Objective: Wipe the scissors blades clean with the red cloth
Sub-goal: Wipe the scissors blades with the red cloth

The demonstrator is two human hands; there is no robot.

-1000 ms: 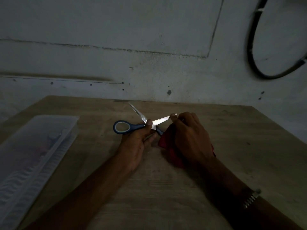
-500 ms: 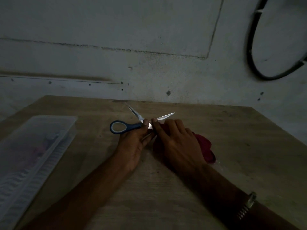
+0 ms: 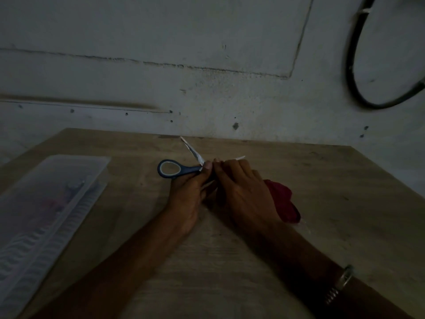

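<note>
Gripping the scissors (image 3: pixel 184 166) by the handle, the left hand (image 3: pixel 186 199) holds them over the table (image 3: pixel 322 203); the right hand (image 3: pixel 243 192) pinches one blade through the red cloth (image 3: pixel 284 203). Leftward, a clear plastic box (image 3: pixel 46 203) holds blurred items.

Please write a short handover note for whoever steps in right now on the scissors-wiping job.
Left hand: shut on the scissors near the pivot, one blue handle loop sticking out to the left, blades spread open in a V.
Right hand: fingers closed around the right-pointing blade at its base, only the tip showing; the red cloth trails out from under the palm onto the wooden table.
Done: wiping is under way; how clean the blades are cannot be judged in this dim light.
Left: finish this blade, then wipe the upper one, which is bare.
A clear plastic box sits at the left, untouched.
</note>
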